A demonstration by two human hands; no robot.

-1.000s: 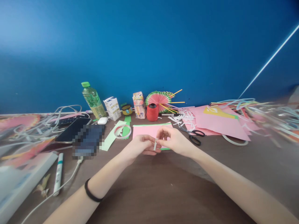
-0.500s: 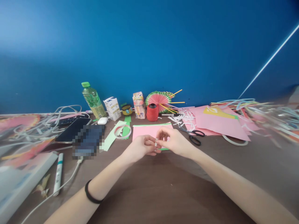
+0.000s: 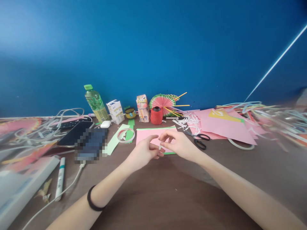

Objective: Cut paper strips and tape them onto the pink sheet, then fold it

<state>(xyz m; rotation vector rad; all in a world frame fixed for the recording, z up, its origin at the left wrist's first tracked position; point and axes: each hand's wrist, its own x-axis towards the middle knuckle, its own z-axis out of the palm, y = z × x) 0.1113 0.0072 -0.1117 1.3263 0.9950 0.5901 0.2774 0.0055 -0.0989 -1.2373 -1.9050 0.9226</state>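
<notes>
My left hand [image 3: 143, 151] and my right hand [image 3: 178, 144] meet above the brown table, just over a pink paper sheet [image 3: 146, 134] that lies on a green sheet. Both hands pinch a small white strip [image 3: 160, 147] between their fingertips; it looks like a short piece of paper or tape. My left index finger is lifted a little. A black band sits on my left wrist. A white tape ring [image 3: 125, 134] lies to the left of the pink sheet, and black scissors [image 3: 199, 140] lie to the right of my right hand.
Along the blue wall stand a green-capped bottle [image 3: 95, 103], a small carton [image 3: 115, 111], a red thread spool [image 3: 156, 115] and a paper fan [image 3: 164, 101]. Phones [image 3: 74, 133], cables and a marker [image 3: 59, 178] lie at left. Pink sheets [image 3: 223, 125] and white scraps lie at right.
The white strip shows shorter between my fingertips than a second ago. My left index finger has lifted off it. Both hands stay in the same place.
</notes>
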